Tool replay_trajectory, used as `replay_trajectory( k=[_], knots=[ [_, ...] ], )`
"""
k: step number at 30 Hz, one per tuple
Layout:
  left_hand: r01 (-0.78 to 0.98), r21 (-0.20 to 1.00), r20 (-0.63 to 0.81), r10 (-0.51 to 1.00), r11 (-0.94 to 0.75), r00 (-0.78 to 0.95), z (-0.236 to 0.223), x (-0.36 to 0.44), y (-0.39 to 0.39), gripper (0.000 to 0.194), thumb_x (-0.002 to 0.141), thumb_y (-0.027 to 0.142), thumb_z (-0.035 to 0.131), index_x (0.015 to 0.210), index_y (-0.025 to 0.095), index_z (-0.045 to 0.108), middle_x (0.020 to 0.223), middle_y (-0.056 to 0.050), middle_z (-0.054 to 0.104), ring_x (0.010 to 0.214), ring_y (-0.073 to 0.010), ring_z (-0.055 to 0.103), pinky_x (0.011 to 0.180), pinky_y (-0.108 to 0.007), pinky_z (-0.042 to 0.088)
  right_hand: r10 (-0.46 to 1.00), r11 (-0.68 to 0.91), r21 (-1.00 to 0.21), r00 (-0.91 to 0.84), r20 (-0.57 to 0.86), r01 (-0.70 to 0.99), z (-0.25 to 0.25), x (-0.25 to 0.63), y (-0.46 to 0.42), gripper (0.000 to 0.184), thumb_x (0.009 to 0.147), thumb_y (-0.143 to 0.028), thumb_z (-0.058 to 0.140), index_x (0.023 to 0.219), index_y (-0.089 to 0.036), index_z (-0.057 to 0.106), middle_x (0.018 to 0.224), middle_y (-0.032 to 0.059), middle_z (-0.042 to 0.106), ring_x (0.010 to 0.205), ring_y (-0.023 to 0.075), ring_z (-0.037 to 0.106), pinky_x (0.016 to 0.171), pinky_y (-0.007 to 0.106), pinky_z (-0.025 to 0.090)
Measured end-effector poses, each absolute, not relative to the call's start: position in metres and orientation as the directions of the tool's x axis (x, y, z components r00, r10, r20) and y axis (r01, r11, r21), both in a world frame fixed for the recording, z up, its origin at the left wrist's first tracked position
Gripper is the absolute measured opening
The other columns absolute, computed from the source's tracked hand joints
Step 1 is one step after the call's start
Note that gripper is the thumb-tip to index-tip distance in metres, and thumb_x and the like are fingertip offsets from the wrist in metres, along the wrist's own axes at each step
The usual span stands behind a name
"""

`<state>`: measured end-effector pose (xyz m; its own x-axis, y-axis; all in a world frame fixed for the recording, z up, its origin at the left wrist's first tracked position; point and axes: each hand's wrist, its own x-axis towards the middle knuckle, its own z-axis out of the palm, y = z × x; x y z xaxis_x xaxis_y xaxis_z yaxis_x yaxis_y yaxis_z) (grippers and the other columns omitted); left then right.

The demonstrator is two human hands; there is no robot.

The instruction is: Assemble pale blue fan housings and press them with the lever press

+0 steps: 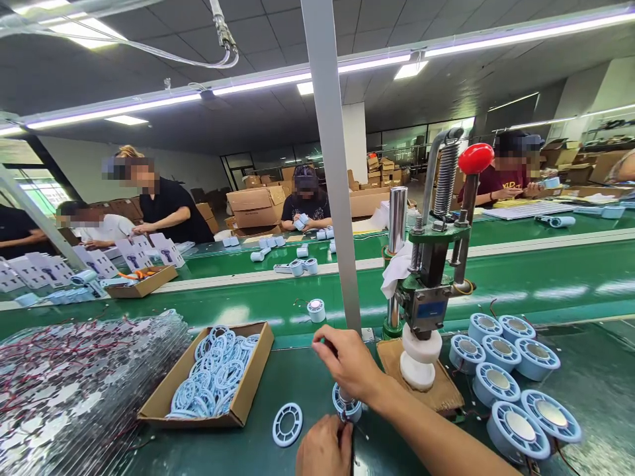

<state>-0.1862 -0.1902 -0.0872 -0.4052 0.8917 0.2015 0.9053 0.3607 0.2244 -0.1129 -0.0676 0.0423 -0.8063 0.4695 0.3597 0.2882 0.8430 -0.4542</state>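
A round blue housing stands on the green table between my two hands. My left hand is at the bottom edge, its fingers closed against the housing's lower side where thin wires come out. My right hand reaches in from the lower right and sits just above the housing. Its fingers are curled in a pinch, and what they hold is too small to name. A loose blue ring grille lies flat to the left of the housing.
A cardboard box of blue rings sits left, beside clear trays of small wired parts. A hand press with a red knob stands right on a pad; several blue housings beyond. A grey post rises ahead. People work across the conveyor.
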Motion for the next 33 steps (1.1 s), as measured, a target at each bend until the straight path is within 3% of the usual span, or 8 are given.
replay_trajectory(
  k=[2,6,11,18,21,24,30,33],
  knots=[
    [0.905,0.243,0.231,0.885,0.349,-0.404,-0.089,-0.185,-0.191,0.031,0.091,0.020,0.044,0.071,0.021,0.068,0.072,-0.005,0.072,0.070,-0.0191,0.069,0.063,-0.026,0.044,0.500,0.838,-0.443,-0.776,0.385,0.320,0.039,-0.121,-0.071,0.031,0.105,-0.028,0.025,0.114,-0.022,0.055,0.095,0.0016,0.069,0.085,0.0116,0.063,0.069,0.020,0.037],
    [0.908,0.275,0.255,0.886,0.317,-0.387,-0.087,-0.183,-0.194,0.030,0.092,0.023,0.046,0.072,0.022,0.068,0.071,-0.004,0.072,0.070,-0.0190,0.069,0.064,-0.025,0.045,0.462,0.870,-0.357,-0.814,0.352,0.339,0.016,-0.138,-0.068,0.024,0.097,-0.019,0.042,0.113,-0.022,0.058,0.090,0.0047,0.071,0.079,0.0168,0.067,0.063,0.021,0.037],
    [0.883,0.370,0.293,0.865,0.289,-0.406,-0.076,-0.205,-0.212,0.035,0.095,0.038,0.044,0.073,0.024,0.067,0.071,-0.003,0.072,0.069,-0.0186,0.069,0.065,-0.026,0.049,0.475,0.868,-0.332,-0.812,0.340,0.368,0.007,-0.137,-0.052,0.033,0.095,-0.017,0.043,0.125,-0.024,0.055,0.088,0.0049,0.071,0.077,0.0181,0.068,0.062,0.021,0.041],
    [0.835,0.398,0.411,0.740,0.380,-0.533,-0.072,-0.270,-0.249,0.040,0.085,0.042,0.053,0.117,0.023,0.066,0.114,-0.008,0.069,0.106,-0.0259,0.064,0.091,-0.041,0.054,0.623,0.758,-0.513,-0.678,0.390,0.401,-0.014,-0.091,-0.068,0.039,0.099,-0.025,0.038,0.137,-0.021,0.044,0.117,0.0094,0.063,0.102,0.0189,0.064,0.086,0.029,0.050],
    [0.848,0.361,0.332,0.796,0.388,-0.506,-0.079,-0.275,-0.252,0.052,0.083,0.040,0.055,0.133,0.025,0.056,0.131,-0.009,0.062,0.120,-0.0289,0.057,0.095,-0.047,0.051,0.677,0.677,-0.666,-0.619,0.398,0.312,-0.046,-0.085,-0.088,0.071,0.086,-0.023,0.060,0.148,-0.022,0.025,0.143,0.0120,0.042,0.130,0.0218,0.046,0.108,0.036,0.042],
    [0.841,0.353,0.292,0.805,0.411,-0.516,-0.084,-0.272,-0.248,0.050,0.085,0.038,0.053,0.133,0.024,0.057,0.131,-0.008,0.063,0.120,-0.0302,0.055,0.096,-0.050,0.049,0.722,0.566,-0.779,-0.617,0.313,0.268,-0.067,-0.089,-0.104,0.097,0.071,-0.012,0.071,0.151,-0.028,0.017,0.153,0.0090,0.023,0.143,0.0233,0.030,0.118,0.040,0.031],
    [0.909,0.304,0.357,0.851,0.284,-0.385,-0.095,-0.267,-0.239,0.066,0.081,0.023,0.053,0.145,0.031,0.041,0.148,-0.003,0.049,0.128,-0.0287,0.050,0.100,-0.049,0.048,0.679,0.539,-0.814,-0.684,0.267,0.217,-0.083,-0.079,-0.110,0.096,0.071,-0.001,0.058,0.151,-0.035,0.017,0.156,0.0071,0.016,0.143,0.0229,0.030,0.117,0.042,0.032],
    [0.903,0.315,0.359,0.845,0.291,-0.397,-0.098,-0.264,-0.236,0.049,0.084,0.038,0.057,0.133,0.031,0.056,0.133,-0.004,0.063,0.122,-0.0303,0.056,0.097,-0.050,0.051,0.669,0.540,-0.819,-0.690,0.278,0.194,-0.098,-0.065,-0.114,0.098,0.067,-0.002,0.059,0.151,-0.032,0.019,0.157,0.0090,0.015,0.143,0.0246,0.031,0.118,0.041,0.032]
  ],
)
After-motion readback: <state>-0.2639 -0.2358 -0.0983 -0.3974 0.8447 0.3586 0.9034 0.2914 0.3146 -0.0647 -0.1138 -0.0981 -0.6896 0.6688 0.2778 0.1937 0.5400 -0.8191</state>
